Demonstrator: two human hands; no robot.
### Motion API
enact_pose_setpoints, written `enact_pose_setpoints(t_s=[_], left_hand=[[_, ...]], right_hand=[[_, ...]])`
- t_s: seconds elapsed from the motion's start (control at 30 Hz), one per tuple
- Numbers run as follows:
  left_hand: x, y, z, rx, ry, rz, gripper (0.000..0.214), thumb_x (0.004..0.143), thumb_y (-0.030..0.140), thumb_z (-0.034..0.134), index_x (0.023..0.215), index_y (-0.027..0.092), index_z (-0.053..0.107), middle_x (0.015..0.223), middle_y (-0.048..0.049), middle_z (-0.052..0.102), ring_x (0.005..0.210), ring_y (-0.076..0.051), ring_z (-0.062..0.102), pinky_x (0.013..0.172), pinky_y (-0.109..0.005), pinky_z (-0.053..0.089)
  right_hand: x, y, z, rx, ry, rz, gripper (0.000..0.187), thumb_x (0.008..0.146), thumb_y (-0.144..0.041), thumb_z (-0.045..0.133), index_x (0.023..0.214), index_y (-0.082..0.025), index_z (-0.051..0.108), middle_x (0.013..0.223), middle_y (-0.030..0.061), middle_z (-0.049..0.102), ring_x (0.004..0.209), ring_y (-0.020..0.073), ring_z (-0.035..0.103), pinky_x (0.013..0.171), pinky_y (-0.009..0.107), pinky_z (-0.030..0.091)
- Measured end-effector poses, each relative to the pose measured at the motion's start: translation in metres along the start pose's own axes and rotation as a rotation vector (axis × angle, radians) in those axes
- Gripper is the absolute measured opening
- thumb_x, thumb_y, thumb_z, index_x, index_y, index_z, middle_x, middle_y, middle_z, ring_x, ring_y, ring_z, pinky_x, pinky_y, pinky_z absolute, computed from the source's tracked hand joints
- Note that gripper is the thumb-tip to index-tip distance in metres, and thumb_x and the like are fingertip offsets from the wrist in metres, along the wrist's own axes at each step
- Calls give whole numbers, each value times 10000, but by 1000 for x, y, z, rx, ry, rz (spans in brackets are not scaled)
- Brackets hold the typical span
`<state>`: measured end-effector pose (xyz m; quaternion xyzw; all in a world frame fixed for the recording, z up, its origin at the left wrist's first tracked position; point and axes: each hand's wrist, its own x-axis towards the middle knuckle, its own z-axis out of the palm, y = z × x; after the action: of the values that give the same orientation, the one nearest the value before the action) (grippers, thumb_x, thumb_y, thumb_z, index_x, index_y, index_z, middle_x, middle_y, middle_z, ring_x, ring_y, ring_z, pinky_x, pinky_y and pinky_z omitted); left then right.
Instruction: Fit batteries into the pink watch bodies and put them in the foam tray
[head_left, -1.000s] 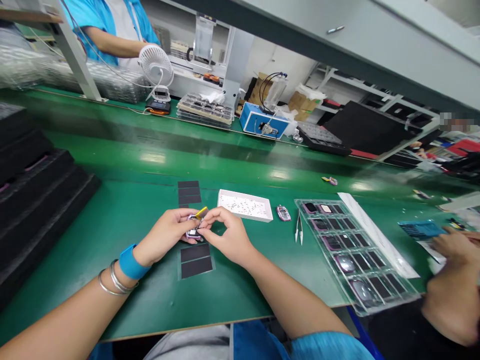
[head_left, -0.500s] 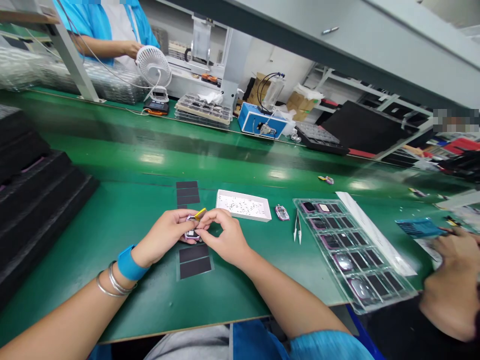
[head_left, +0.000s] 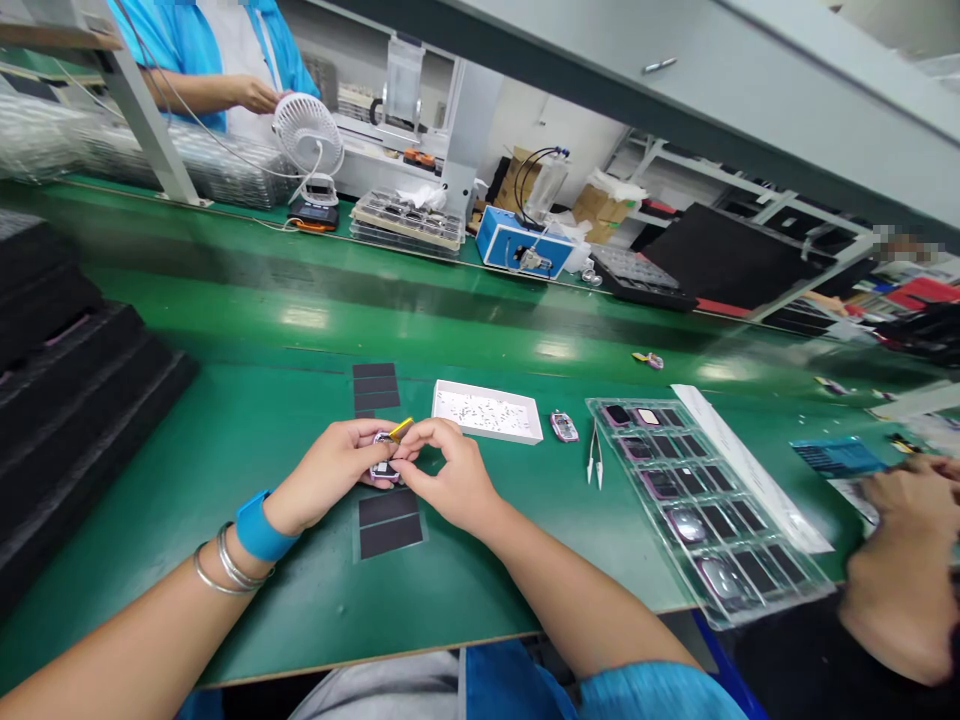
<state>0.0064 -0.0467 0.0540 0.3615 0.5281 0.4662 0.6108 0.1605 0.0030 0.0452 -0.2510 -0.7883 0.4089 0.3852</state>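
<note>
My left hand (head_left: 349,452) grips a small purple-edged watch housing (head_left: 384,470) with electronics inside, its fingers wrapped round the edge. A yellow tab (head_left: 401,428) sticks up from the top of the housing. At its right side my right hand (head_left: 442,465) is closed in a pinch, thumb and forefinger touching the inside edge. Whatever is between those fingertips is too small to make out. Dark adhesive strips on a clear sheet (head_left: 390,522) lie just below the hands. A second sheet of dark strips (head_left: 374,385) lies above them.
A white box (head_left: 487,432) of tiny parts, another housing (head_left: 563,426) and white-tipped tweezers (head_left: 595,458) lie to the right. Beyond them is a clear compartment tray (head_left: 705,500). Black foam blocks (head_left: 82,420) stand at left. Co-worker's hands (head_left: 911,500) are far right.
My hands and the watch housing hold nearly the same position. The small part on the green belt has shifted slightly left. The far co-worker's hand has moved a little.
</note>
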Motion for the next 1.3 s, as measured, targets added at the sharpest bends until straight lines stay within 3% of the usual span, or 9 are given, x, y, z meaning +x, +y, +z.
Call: enact_pose_setpoints(t_s=[0.27, 0.37, 0.5, 0.57, 0.67, 0.73, 0.87, 1.1, 1.3], left_hand=[[-2, 3, 2, 1, 12, -2, 382, 646, 359, 732, 971, 165, 683, 845, -52, 684, 693, -151, 596, 643, -250, 508], [-2, 2, 2, 4, 11, -2, 396, 648, 373, 733, 985, 172, 680, 891, -58, 687, 747, -167, 612, 663, -251, 513], [-1, 0, 1, -9, 41, -11, 431, 635, 407, 753, 993, 179, 675, 881, -56, 681, 768, -172, 612, 682, -255, 523], [-1, -1, 0, -1, 45, -28, 436, 626, 415, 765, 984, 181, 678, 846, -49, 676, 753, -165, 603, 670, -247, 524], [0, -1, -1, 16, 34, -39, 459, 626, 421, 770, 1011, 191, 672, 856, -50, 669, 756, -168, 595, 631, -240, 524], [0, -1, -1, 31, 28, -37, 460, 639, 416, 765, 1031, 197, 667, 880, -54, 665, 770, -174, 594, 620, -243, 527], [0, 0, 1, 35, 21, -39, 403, 684, 392, 736, 1022, 182, 671, 887, -66, 666, 766, -172, 601, 624, -246, 533], [-2, 4, 2, -178, -113, -68, 371, 702, 257, 715, 1062, 200, 645, 1054, -76, 668, 965, -214, 626, 855, -313, 522], [-2, 0, 3, -115, -70, -86, 400, 666, 254, 766, 1032, 167, 630, 957, -69, 679, 837, -185, 653, 795, -293, 541]], right_hand=[[0, 0, 0, -67, -7, -37, 173, 719, -125, 637, 819, -227, 539, 784, -14, 638, 729, 143, 604, 857, 350, 446], [-1, 1, 0, -174, -31, -106, 178, 738, -120, 634, 834, -235, 539, 781, -22, 644, 750, 152, 599, 924, 386, 392], [-1, 2, -1, -359, -36, -160, 226, 748, -149, 670, 930, -238, 569, 872, 17, 638, 879, 196, 556, 897, 393, 382], [0, 2, -3, -376, 15, -126, 312, 713, -195, 724, 986, -227, 575, 956, 49, 600, 954, 213, 524, 881, 379, 400], [4, 5, -6, -214, 58, 13, 459, 677, -272, 769, 1080, -219, 555, 1029, 53, 562, 964, 190, 524, 867, 339, 435], [7, 7, -8, -92, 48, 96, 383, 721, -287, 736, 1062, -221, 573, 997, 34, 582, 924, 166, 541, 840, 309, 448], [10, 9, -8, -2, 45, 139, 50, 795, -251, 661, 798, -213, 628, 800, -9, 617, 826, 145, 571, 788, 285, 444], [9, 8, -9, 60, 129, 157, 39, 790, -244, 650, 804, -208, 643, 797, -7, 649, 792, 148, 590, 773, 283, 455], [8, 4, -7, -54, 158, 58, 16, 788, -236, 660, 780, -223, 658, 783, -5, 657, 760, 152, 587, 762, 301, 452]])
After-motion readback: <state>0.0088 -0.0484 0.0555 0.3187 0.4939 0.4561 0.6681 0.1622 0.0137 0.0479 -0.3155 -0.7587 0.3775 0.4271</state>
